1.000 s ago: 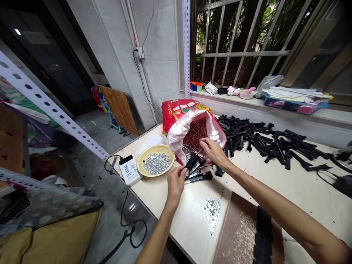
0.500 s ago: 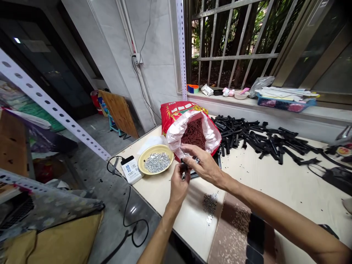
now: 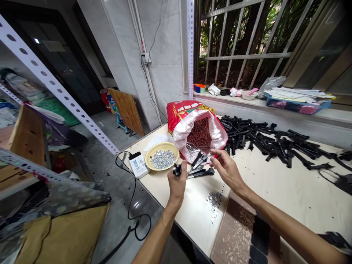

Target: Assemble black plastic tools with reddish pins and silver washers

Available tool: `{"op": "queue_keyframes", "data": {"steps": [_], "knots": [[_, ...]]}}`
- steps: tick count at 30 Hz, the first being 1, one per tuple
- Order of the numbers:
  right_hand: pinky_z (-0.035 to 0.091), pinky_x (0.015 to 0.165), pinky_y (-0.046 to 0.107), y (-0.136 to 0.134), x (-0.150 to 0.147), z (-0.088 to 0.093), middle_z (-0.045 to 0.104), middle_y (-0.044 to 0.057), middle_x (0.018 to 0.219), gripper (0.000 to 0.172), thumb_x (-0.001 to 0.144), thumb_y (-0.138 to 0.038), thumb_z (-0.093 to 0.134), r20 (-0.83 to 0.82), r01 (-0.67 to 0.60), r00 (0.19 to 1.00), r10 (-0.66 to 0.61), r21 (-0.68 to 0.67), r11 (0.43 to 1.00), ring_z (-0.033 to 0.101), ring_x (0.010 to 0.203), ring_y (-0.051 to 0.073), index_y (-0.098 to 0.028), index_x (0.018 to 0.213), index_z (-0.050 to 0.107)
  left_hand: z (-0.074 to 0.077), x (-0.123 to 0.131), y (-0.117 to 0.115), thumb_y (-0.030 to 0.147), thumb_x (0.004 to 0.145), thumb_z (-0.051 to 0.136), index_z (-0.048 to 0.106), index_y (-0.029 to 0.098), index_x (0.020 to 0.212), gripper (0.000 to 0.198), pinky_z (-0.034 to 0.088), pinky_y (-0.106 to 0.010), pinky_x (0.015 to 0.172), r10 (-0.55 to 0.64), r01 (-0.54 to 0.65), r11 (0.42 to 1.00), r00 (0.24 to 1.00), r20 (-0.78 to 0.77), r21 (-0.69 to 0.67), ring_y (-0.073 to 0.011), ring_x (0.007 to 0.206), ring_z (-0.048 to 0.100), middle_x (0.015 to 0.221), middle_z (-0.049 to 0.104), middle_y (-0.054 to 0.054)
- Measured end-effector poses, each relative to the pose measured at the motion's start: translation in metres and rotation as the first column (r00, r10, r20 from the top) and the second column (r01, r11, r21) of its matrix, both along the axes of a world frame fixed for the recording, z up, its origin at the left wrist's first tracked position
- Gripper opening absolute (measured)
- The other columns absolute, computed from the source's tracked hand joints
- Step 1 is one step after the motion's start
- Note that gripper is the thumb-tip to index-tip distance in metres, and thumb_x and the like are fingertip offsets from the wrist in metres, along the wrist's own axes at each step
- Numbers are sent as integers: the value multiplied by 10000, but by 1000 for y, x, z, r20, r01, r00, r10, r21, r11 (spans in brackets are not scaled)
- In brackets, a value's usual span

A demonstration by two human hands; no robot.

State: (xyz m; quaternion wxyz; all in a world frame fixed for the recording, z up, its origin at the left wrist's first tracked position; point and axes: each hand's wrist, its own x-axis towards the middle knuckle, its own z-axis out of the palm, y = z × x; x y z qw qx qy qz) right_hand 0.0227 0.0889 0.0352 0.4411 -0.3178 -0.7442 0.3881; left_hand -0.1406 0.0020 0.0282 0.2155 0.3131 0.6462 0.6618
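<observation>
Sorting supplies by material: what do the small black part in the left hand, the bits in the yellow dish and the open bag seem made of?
The black part looks like matte moulded plastic. The bits in the yellow dish glint silvery, probably metal. The bag looks like printed woven plastic with a shiny, crinkled lining.

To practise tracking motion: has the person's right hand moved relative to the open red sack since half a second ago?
Yes. The right hand has drawn back from the red sack mouth, toward the person and rightward, fingers now open.

White tiled wall [image 3: 165, 44], barred window [image 3: 242, 40] with greenery outside, grey floor [image 3: 110, 176], perforated metal shelving [image 3: 60, 93] on the left.
</observation>
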Motion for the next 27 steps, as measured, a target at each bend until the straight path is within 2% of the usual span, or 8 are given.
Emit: {"op": "queue_keyframes", "data": {"steps": [5,8,10,12,14,16,21,27], "knots": [[521,649,301,0,12,-10,583,71,1025,296,884,-374,505,7,30,1000,-30,-50,998,621,712,151,-203,1122,551,5,-2,4,426,845,527,688,136,841,332,467,-303,807,-251,252,968,965,-82,7,-175,793,638,763,698,-63],[523,588,273,-4,17,-12,601,64,996,285,863,-356,539,-17,31,999,-37,-261,965,629,679,146,-199,1101,540,-1,-8,14,424,836,537,666,140,1037,371,430,-341,910,-292,289,956,945,-149,-42,-214,984,624,968,709,-96],[510,500,249,-7,18,-16,622,61,915,300,839,-303,576,-22,51,997,-76,-554,831,634,619,150,-183,1102,496,-10,-12,25,432,814,556,674,128,1008,380,451,-354,863,-305,267,947,923,-237,-179,-249,969,629,973,706,-111],[505,447,247,-8,18,-25,639,60,812,334,817,-222,595,-29,53,991,-133,-817,574,633,559,162,-167,1104,433,-21,-14,37,417,814,550,682,114,933,351,463,-363,801,-315,202,928,875,-368,-314,-272,897,635,908,702,-120],[520,442,279,-8,17,-36,650,68,736,337,804,-151,591,-60,11,978,-202,-943,334,638,532,186,-161,1079,397,-34,-15,49,363,832,528,670,115,910,297,451,-371,791,-312,134,924,808,-501,-359,-274,871,614,876,676,-123],[537,471,316,-7,14,-46,655,80,697,286,796,-114,580,-94,-31,958,-270,-973,228,651,547,211,-159,1021,409,-44,-13,59,299,834,523,660,131,890,224,438,-368,794,-310,115,930,756,-576,-349,-259,859,583,861,635,-112],[536,626,258,-2,-11,-59,644,40,674,124,732,-58,585,-195,-108,891,-410,-968,225,638,600,133,-142,787,512,-60,-7,74,248,787,570,639,161,747,118,445,-326,734,-371,185,912,750,-547,-365,-212,761,543,765,531,-56],[473,619,179,-5,-45,-58,623,-42,644,164,645,-123,672,-332,-188,750,-572,-936,297,576,597,76,-182,751,562,-67,-7,82,243,728,616,631,147,717,98,451,-355,804,-350,216,919,830,-434,-328,-241,857,564,819,563,-80]]}}
